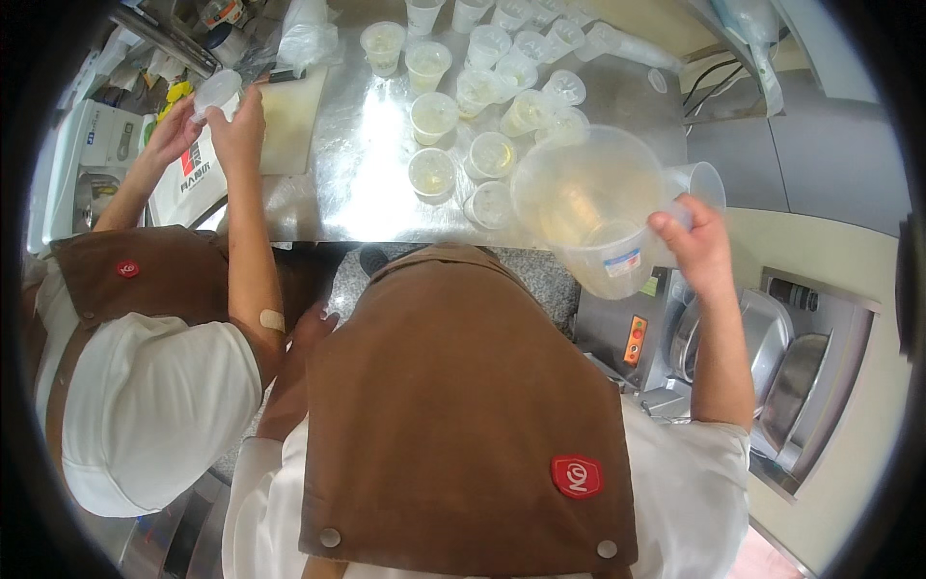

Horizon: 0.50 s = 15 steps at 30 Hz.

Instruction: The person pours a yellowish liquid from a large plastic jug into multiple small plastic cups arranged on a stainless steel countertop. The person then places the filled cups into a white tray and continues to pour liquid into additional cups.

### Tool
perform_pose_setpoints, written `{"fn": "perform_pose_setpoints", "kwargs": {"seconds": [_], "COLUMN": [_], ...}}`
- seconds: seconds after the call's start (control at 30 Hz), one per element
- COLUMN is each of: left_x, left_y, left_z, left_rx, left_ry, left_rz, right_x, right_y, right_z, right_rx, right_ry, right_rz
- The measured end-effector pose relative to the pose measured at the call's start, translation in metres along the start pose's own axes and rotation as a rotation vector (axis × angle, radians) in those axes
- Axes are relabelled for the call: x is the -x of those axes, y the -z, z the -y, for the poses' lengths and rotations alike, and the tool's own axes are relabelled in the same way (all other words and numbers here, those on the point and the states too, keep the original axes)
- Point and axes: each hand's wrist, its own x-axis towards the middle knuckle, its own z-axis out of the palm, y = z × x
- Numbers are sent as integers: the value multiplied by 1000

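My right hand (pixel 696 242) grips the handle of a large clear plastic pitcher (pixel 629 181), tilted over the front edge of the steel table. A pale tint shows through its wall, and a small label sits near its base. Left of the pitcher stand several clear plastic cups, among them a front cup (pixel 432 174) and one beside it (pixel 491 155), with pale yellowish contents. Another cup (pixel 488 205) is close to the pitcher's rim. My left hand (pixel 318 323) is low at my left side, in shadow by my apron; its fingers are hard to make out.
At the left, a co-worker's hands (pixel 235 130) hold a clear round plastic container (pixel 218 93) above a white bag. A cutting board (pixel 293 119) lies behind them. Stacked cups (pixel 636 47) lie at the back of the steel table (pixel 354 152). Metal bowls (pixel 796 391) stand at right.
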Motion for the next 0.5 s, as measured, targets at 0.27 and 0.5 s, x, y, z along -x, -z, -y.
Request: {"fn": "perform_pose_setpoints", "kwargs": {"seconds": [0.27, 0.5], "left_x": [-25, -73], "left_y": [-5, 109], "left_z": [32, -72], "left_rx": [104, -83], "left_ry": [3, -205], "left_rz": [62, -169], "right_x": [12, 22], "right_y": [-42, -49], "right_z": [-17, -7], "right_rx": [149, 188], "right_ry": [-81, -113], "right_rz": [126, 136]}}
